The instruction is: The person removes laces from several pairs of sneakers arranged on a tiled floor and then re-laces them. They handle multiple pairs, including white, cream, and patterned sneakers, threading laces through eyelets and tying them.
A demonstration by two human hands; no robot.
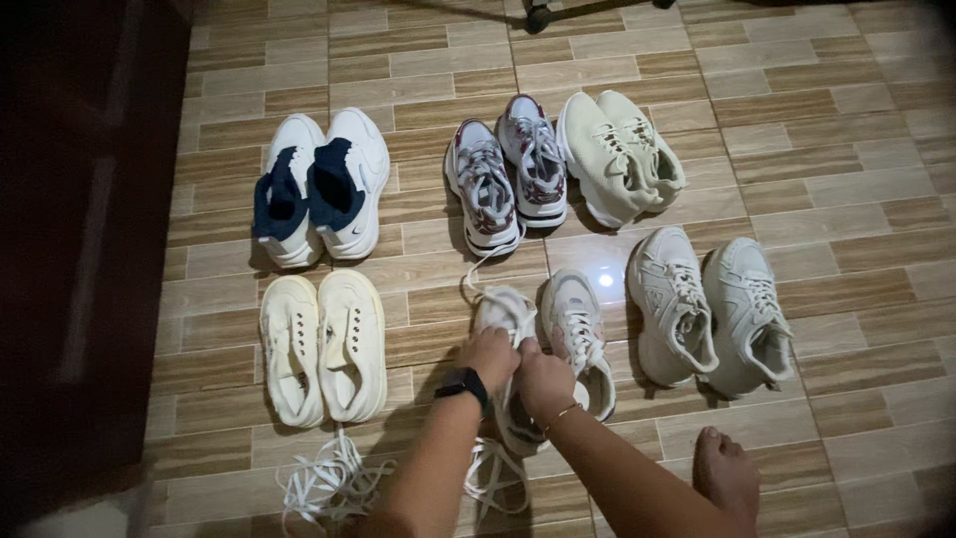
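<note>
Both hands, left (490, 357) and right (543, 379), are closed around a white sneaker (506, 317), apparently lacing it; next the lace (482, 264) likely needs threading through an eyelet.

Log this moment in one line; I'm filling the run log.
left hand: on white sneaker | right hand: same sneaker | loose laces: floor

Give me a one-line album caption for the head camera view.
Both hands, left hand and right hand, grip a white sneaker among pairs of shoes on a tiled floor.
</note>
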